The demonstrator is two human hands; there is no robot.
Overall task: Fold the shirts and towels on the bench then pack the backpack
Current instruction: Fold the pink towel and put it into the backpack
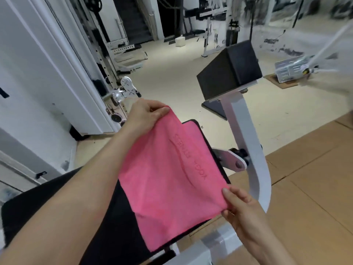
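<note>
On the left: pinching the far corner of the pink towel (168,178) with the left hand (147,115), thumb on top and fingers curled under the hem. Across the middle: holding the towel stretched and slightly lifted over the black bench (122,236), with its lower end lying on the padding and a second pink layer underneath at the far end. Probably mid-fold, then, with one doubling likely made already. On the right: gripping the near corner with the right hand (244,213), thumb pressed on the cloth and fingers tucked beneath. As for progress: somewhere within the folding stage, with this towel still to be laid flat and finished. Nothing to see of shirts or a backpack here, so no telling about those; packing seemingly not begun.
</note>
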